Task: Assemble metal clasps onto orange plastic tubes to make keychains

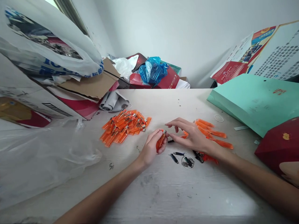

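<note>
Upright in my left hand [150, 147] is an orange lighter [161, 140], its metal top sticking out above the fingers. To its right, my right hand [187, 135] hovers with thumb and fingers apart, holding nothing that I can see. A heap of orange lighters [123, 127] lies to the left of my left hand. Several orange lighter bodies [218, 133] lie beyond my right wrist, partly hidden by it. Small black parts [174, 158] are scattered in front of my hands, some within a white ring [187, 162]. Red and black pieces [207, 158] show beneath my right forearm.
A clear plastic bag [46, 158] covers the table's left side. Cartons with a white carrier bag [70, 62] stand behind it. On the right are a mint-green paper bag [254, 99] and a dark red bag [277, 149]. A blue plastic bag [153, 71] sits at the back.
</note>
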`<state>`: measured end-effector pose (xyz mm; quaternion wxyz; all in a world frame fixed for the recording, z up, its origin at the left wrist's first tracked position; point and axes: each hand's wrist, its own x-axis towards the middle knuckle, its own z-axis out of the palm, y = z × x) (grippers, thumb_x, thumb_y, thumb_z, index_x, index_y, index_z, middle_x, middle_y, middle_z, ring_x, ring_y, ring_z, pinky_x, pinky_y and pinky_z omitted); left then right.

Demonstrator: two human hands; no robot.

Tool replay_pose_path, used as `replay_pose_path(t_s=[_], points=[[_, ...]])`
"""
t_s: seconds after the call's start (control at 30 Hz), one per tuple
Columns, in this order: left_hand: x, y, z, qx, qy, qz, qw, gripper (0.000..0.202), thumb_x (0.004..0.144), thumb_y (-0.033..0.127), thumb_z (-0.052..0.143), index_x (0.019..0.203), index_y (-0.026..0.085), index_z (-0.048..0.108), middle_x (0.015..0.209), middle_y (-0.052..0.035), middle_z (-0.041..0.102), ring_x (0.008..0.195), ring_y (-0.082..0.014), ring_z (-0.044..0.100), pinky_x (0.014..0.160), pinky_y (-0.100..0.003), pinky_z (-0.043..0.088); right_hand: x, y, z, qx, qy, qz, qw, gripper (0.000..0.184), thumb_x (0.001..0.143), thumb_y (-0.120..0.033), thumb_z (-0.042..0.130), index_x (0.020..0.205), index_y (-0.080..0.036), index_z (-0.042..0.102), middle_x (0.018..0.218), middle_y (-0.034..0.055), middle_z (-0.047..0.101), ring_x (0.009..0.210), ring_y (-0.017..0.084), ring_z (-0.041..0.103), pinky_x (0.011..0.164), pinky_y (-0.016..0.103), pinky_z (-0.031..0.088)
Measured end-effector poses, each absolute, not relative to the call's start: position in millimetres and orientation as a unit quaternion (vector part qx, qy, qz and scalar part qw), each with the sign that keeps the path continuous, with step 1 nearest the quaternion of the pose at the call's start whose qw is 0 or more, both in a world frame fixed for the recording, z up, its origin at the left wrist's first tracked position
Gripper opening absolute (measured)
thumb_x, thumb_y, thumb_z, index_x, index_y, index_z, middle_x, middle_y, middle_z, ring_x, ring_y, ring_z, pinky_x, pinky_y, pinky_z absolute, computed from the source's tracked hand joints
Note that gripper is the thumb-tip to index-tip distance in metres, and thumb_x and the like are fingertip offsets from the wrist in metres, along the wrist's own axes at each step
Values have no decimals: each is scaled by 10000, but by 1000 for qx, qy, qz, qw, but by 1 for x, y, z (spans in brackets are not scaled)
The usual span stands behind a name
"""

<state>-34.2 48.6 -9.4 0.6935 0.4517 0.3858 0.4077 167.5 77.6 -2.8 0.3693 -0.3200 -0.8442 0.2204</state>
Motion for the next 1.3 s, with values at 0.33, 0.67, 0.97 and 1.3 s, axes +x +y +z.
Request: replay_pose_path(t_s=[0.33,0.67,0.97,1.3], points=[[-29,44,-2,469,440,368,671,231,944,370,507,806,188,470,635,53,395,502,-85,343,481,-252,238,162,69,6,-297,-881,126,345,238,988,-223,588,1185,-184,716,1027,91,759,899,186,713,810,343,567],[-31,45,-4,541,418,329,651,312,1008,384,456,790,170,518,675,15,518,541,-98,370,520,-268,291,175,71,2,-289,-890,164,312,212,1018,-305,608,1155,-187,718,983,54,761,863,157,690,786,305,531],[-31,47,-1,546,415,330,649,324,1004,386,456,775,167,524,647,8,548,501,-91,357,518,-270,303,175,69,-1,-304,-890,127,315,209,1021,-322,600,1129,-180,709,970,52,761,836,156,691,769,293,521],[-35,55,1,540,374,286,698,352,1024,376,408,810,144,563,553,20,534,426,-76,322,487,-261,273,179,73,-11,-273,-905,7,327,173,1008,-245,605,1140,-171,690,935,39,778,780,161,699,741,320,515]])
